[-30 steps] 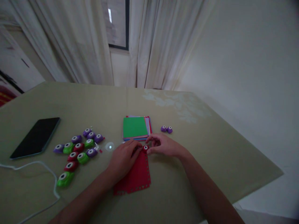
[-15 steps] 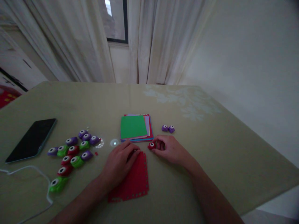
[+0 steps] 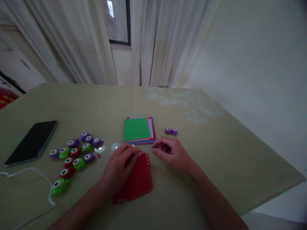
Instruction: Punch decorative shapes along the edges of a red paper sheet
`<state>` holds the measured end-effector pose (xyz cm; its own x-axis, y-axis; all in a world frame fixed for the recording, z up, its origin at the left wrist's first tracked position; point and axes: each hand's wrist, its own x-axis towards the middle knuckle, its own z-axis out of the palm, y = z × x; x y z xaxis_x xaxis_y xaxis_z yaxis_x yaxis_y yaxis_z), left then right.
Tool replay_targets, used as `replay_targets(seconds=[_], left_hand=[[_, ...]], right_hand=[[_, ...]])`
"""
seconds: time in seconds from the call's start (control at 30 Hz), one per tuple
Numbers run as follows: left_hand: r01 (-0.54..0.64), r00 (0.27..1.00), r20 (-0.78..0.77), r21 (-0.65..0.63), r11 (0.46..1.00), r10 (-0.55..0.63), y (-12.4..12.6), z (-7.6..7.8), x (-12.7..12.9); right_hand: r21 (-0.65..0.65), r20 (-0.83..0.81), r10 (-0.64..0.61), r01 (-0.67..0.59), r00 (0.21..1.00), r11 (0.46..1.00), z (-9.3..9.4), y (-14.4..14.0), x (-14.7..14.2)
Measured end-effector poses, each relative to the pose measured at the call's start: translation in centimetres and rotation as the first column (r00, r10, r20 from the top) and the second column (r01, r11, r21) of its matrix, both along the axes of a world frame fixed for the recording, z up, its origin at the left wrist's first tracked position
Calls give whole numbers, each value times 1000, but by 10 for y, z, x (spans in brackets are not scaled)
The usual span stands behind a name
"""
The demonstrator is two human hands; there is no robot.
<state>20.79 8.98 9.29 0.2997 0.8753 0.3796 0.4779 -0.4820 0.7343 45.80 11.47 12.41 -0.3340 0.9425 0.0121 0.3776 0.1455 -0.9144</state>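
Note:
A sheet of red paper (image 3: 137, 182) with small holes punched along its right and lower edges lies partly under my left hand (image 3: 121, 166). The thumb and fingers of that hand pinch the sheet's upper edge. Just right of the paper's top corner, my right hand (image 3: 169, 151) is closed with its fingers curled. The small red craft punch with an eye design is mostly hidden inside it; only a dark reddish patch shows between the fingers. Beyond the hands lies a stack of coloured paper (image 3: 136, 129), green on top.
Several purple, green and red eye-shaped punches (image 3: 75, 151) are grouped at the left. Two purple punches (image 3: 171, 131) sit beyond my right hand. A black tablet (image 3: 32, 142), a white cable (image 3: 49, 188), a clear round piece (image 3: 99, 148) and red scraps (image 3: 98, 156) are also on the table.
My right hand has turned and closed further, so the red punch's eye no longer shows. The left hand and red paper have shifted only slightly.

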Motion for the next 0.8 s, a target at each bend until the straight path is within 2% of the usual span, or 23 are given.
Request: replay_targets(seconds=[0.1, 0.27, 0.33, 0.43, 0.5, 0.6, 0.67, 0.73, 0.8], left_hand=[[0, 1000, 21, 33, 999, -1, -3, 1, -1], [-16, 999, 45, 11, 1000, 15, -2, 4, 0], [-22, 998, 64, -49, 999, 25, -1, 6, 0], [-35, 991, 120, -224, 974, 63, 2, 10, -3], [-33, 974, 195, -389, 921, 117, 5, 14, -7], [68, 909, 355, -641, 764, 217, 13, 17, -14], [170, 849, 454, -721, 671, 272, 18, 18, -17], [236, 802, 515, -737, 633, 301, 23, 18, -20], [262, 787, 537, -736, 624, 304, 25, 19, -22]], right_hand=[[-69, -43, 73, -76, 996, 995, -3, -7, -12], [-153, -143, 90, -111, 986, 982, -14, -9, -20], [-160, -189, 78, -109, 979, 981, -16, -8, -21], [-196, -232, 40, -87, 972, 977, -16, -6, -21], [-240, -274, 11, -79, 962, 967, -14, -4, -19], [-275, -355, -36, -67, 934, 959, -11, 0, -15], [-280, -384, -60, -55, 921, 958, -10, 3, -12], [-285, -393, -76, -42, 916, 958, -10, 5, -7], [-289, -393, -84, -36, 916, 957, -10, 6, -3]])
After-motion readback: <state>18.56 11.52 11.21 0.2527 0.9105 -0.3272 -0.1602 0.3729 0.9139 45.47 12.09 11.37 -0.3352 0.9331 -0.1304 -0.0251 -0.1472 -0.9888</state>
